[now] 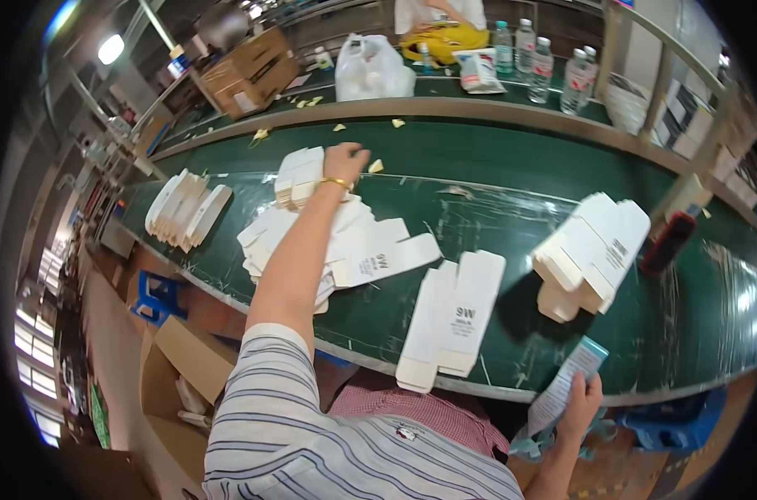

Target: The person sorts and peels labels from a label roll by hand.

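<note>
My left hand, with a gold bracelet at the wrist, is at the right side of a small stack of flat white cartons; its fingers are curled and partly hidden. Down at the right, near the table's front edge, my right hand holds a light-blue and white printed box. Below my left hand a loose pile of white cartons spreads over the green table. One flat carton printed "9W" lies near the front edge.
White carton stacks lie at the left and right. A dark red object is by the right stack. Behind a rail are a cardboard box, a plastic bag, bottles and a person.
</note>
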Available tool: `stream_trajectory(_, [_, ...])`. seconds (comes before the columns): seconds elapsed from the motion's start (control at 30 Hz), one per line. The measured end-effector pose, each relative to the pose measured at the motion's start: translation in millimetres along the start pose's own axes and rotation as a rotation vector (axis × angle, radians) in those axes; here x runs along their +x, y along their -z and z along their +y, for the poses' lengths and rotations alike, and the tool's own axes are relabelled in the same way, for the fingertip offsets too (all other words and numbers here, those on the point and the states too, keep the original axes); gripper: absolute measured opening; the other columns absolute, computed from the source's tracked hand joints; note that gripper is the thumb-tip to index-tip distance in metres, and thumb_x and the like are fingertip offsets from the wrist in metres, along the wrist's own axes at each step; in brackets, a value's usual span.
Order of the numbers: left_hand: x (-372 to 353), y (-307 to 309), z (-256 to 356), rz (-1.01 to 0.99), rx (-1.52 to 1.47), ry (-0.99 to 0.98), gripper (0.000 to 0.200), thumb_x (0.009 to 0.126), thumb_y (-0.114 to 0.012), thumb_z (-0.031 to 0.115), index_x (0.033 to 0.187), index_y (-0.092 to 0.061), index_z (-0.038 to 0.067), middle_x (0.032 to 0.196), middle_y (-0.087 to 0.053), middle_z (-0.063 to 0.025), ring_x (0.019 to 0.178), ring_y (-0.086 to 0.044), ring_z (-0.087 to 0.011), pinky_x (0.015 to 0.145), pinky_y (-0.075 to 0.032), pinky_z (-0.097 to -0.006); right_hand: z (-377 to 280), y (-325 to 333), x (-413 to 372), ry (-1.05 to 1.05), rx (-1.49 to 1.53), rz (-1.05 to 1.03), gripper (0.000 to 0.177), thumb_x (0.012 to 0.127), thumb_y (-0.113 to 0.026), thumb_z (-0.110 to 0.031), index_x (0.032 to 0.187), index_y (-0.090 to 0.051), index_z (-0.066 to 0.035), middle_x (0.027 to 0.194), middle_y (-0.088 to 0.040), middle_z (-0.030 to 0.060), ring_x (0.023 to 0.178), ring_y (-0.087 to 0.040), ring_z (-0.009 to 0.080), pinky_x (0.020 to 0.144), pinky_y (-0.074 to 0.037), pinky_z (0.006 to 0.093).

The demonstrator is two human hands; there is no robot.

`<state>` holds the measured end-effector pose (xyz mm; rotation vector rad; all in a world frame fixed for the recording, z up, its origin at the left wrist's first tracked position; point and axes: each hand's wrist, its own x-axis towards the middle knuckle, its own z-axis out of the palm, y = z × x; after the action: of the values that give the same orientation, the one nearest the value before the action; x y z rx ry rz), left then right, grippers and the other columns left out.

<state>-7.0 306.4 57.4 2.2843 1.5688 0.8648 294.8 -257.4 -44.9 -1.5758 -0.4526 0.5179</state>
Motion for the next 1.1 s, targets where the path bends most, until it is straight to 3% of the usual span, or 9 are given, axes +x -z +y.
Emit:
stream_trajectory(0.13, [9.7,67.3,-128.5,0.189,0.154,0.381,0.063,0.078,-0.068,0.049,0.12,-0.063,0.003,0.118,-0.064,-0.0237,0.108,-0.061,-0.0404,0.098,-0.046,-0.0421,-10.3,-5.9,-1.4,-0.061,0.005,0.035,0.018,0.096,-0.054,-0.011,0.107,-0.059,0.002,0.091,-0.062,0.0025,0.079,-0.055,0.0078,0.07,-0.045,0.0243])
stream_trajectory(0.2, [39.5,65.7,-231.9,0.013,0.298,0.515,0.064,0.079,-0.065,0.056,0.114,-0.066,0.002,0.109,-0.067,-0.0217,0.094,-0.065,-0.0359,0.085,-0.051,-0.0401,-10.4,-7.6,-1.4,-0.065,-0.055,0.078,0.019,0.096,-0.054,-0.012,0.108,-0.059,0.002,0.092,-0.062,0.0026,0.079,-0.055,0.0078,0.07,-0.045,0.0239])
stream_trajectory(0.37, [26.1,85.5,-224.5,-0.271,-0.244,0.872,0.07,0.08,-0.06,0.068,0.095,-0.069,0.0,0.081,-0.068,-0.0118,0.056,-0.06,-0.0186,0.049,-0.045,-0.0299,-25.6,-23.4,-0.7,-0.117,-0.01,0.092,0.023,0.097,-0.053,-0.012,0.115,-0.055,0.002,0.096,-0.063,0.0052,0.08,-0.06,0.0108,0.07,-0.048,0.0248])
stream_trajectory(0.53, [29.3,87.4,-216.3,-0.299,-0.446,0.919,0.061,0.079,-0.069,0.056,0.104,-0.067,0.0,0.095,-0.067,-0.0122,0.076,-0.065,-0.0193,0.065,-0.052,-0.0301,-16.0,-18.4,2.2,-0.103,-0.007,0.096,0.023,0.098,-0.052,-0.012,0.115,-0.054,0.003,0.095,-0.064,0.0065,0.077,-0.061,0.0112,0.068,-0.049,0.0243])
stream_trajectory(0.73, [38.9,103.9,-167.5,-0.154,-0.531,0.692,0.056,0.079,-0.074,0.036,0.119,-0.059,0.0,0.107,-0.066,-0.0115,0.09,-0.065,-0.0208,0.075,-0.052,-0.0337,-27.4,-30.3,-1.7,-0.103,0.041,0.093,0.021,0.097,-0.052,-0.012,0.112,-0.056,0.002,0.096,-0.063,0.0043,0.083,-0.059,0.0108,0.073,-0.047,0.0248])
stream_trajectory(0.93, [93.4,74.6,-133.9,0.1,-0.106,0.172,0.071,0.07,-0.071,0.027,0.131,-0.052,-0.003,0.125,-0.059,-0.0245,0.117,-0.058,-0.0339,0.1,-0.045,-0.0388,-38.9,-23.0,-2.9,-0.101,-0.124,0.059,0.022,0.091,-0.056,-0.012,0.107,-0.062,0.002,0.093,-0.062,0.0015,0.082,-0.054,0.0091,0.072,-0.045,0.0262])
stream_trajectory(0.97, [69.5,90.7,-53.2,0.152,0.071,0.098,0.069,0.07,-0.07,0.026,0.131,-0.053,-0.001,0.125,-0.059,-0.0247,0.114,-0.058,-0.0363,0.101,-0.044,-0.0406,-39.2,-22.6,-3.0,-0.102,-0.103,0.06,0.021,0.091,-0.056,-0.012,0.107,-0.062,0.002,0.093,-0.063,0.0018,0.082,-0.055,0.0091,0.073,-0.046,0.026])
stream_trajectory(1.0, [76.9,85.4,-33.6,0.196,0.201,-0.109,0.068,0.07,-0.07,0.025,0.131,-0.053,0.0,0.126,-0.058,-0.0252,0.114,-0.056,-0.0386,0.101,-0.044,-0.0411,-39.8,-23.2,-4.8,-0.096,-0.051,0.06,0.021,0.092,-0.057,-0.012,0.106,-0.062,0.002,0.093,-0.063,0.0021,0.082,-0.056,0.0091,0.073,-0.046,0.0259])
stream_trajectory(1.1, [41.3,87.5,96.2,0.156,0.141,-0.445,0.063,0.073,-0.068,0.019,0.132,-0.053,0.003,0.123,-0.058,-0.021,0.113,-0.054,-0.0357,0.101,-0.042,-0.0408,-42.1,-26.5,-7.7,-0.085,0.11,0.038,0.02,0.092,-0.059,-0.012,0.105,-0.063,0.001,0.094,-0.065,0.0031,0.082,-0.058,0.0091,0.073,-0.047,0.0255])
